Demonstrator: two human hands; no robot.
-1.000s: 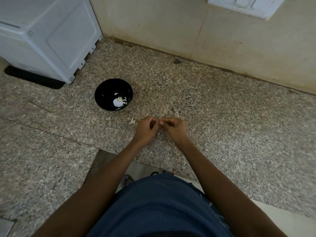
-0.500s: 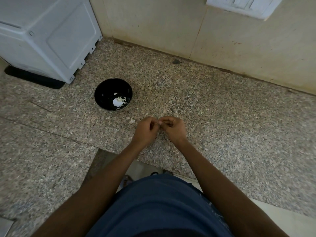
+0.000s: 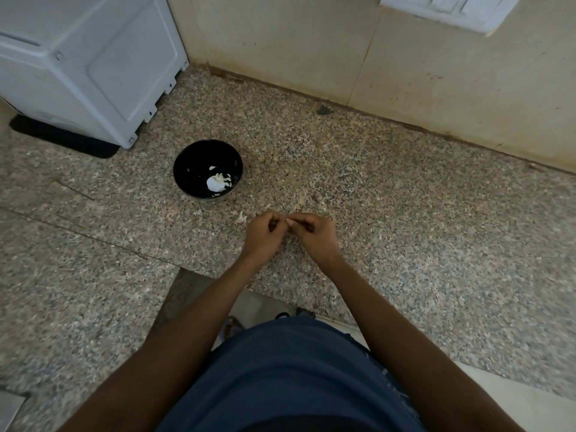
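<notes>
My left hand (image 3: 263, 236) and my right hand (image 3: 314, 235) meet fingertip to fingertip just above the speckled granite counter (image 3: 405, 232). Both have curled fingers and pinch one small pale piece (image 3: 288, 220) between them. It looks like a garlic clove, and the fingers hide most of it. A black bowl (image 3: 190, 169) stands on the counter to the upper left of my hands. Peeled white garlic cloves (image 3: 218, 182) lie inside it. A pale scrap of skin (image 3: 241, 217) lies on the counter just left of my left hand.
A white appliance (image 3: 93, 63) on a black mat (image 3: 62, 138) fills the far left corner. A beige tiled wall (image 3: 311, 45) with a white switch plate (image 3: 448, 10) runs along the back. The counter's front edge (image 3: 218, 277) steps back near my body.
Both hands stay pinched together at the same spot. Only the fingertips shift a little against the small piece.
</notes>
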